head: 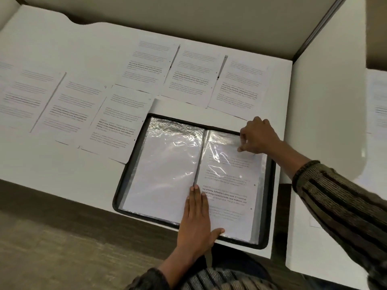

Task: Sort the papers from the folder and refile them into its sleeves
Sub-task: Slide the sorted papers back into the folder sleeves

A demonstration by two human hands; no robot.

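The black plastic display folder [178, 121] lies open on the white tabletop [62, 164], close to the near edge, where both hands reach it easily. The left hand [196, 218] lies flat with its fingers [195, 195] straight and together along the spine, seemingly to keep the folder from sliding or closing. The right hand [257, 135] is at the mouth of the right-hand clear sleeve [222, 155], its fingers curled and pinched on the top of a white printed sheet [228, 185]. That sheet is already most of the way inside, so I judge it is being seated or squared. Whether the plastic is pinched too, I cannot tell. The other loose printed pages [117, 118] lie face up in rows beyond and to the left, probably so they can be read and ordered.
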